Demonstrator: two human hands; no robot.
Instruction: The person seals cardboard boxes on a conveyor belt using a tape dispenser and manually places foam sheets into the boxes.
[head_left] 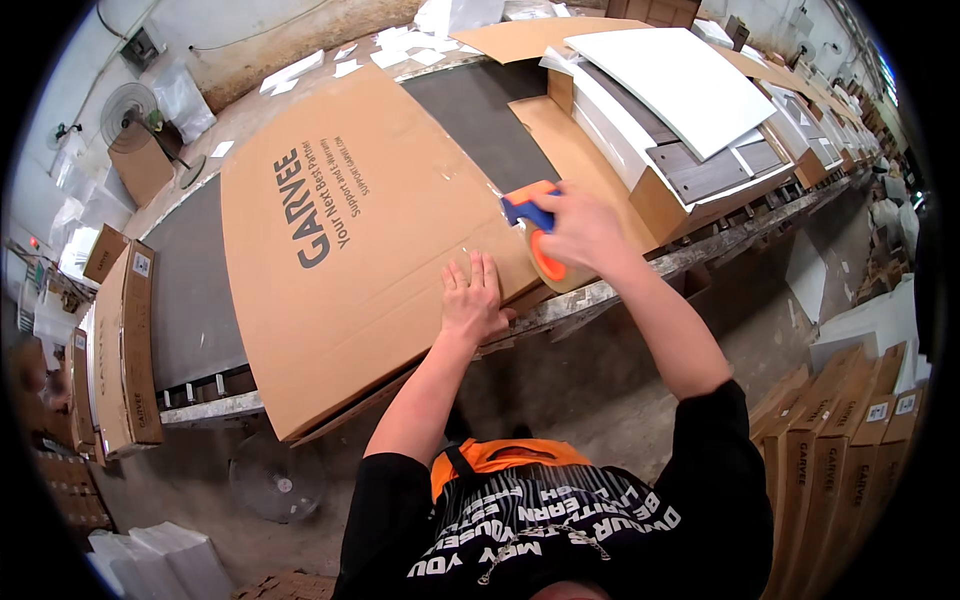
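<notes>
Clock: read from the middle of the view, twelve at the top.
Flat carton (pixel 400 180): a large brown box, lid down, at ten o'clock, lying across the conveyor (pixel 195 290); its near edge overhangs the rail.
Left hand (pixel 474 302): at the centre, palm down on the carton's near right corner, fingers nearly straight, thumb out by the edge; it grasps nothing.
Right hand (pixel 580 228): at two o'clock, fingers curled closed around the tape dispenser.
Tape dispenser (pixel 530 209): blue and orange, at one o'clock, by the carton's right end; whether its tip touches the board I cannot tell.
Open carton (pixel 665 205): at two o'clock on the line, with a white panel (pixel 690 85) over grey boards.
Closed boxes (pixel 130 350): at nine o'clock.
Standing cartons (pixel 820 450): at four o'clock, packed upright side by side.
Fan (pixel 128 110): at ten o'clock, beyond the conveyor.
</notes>
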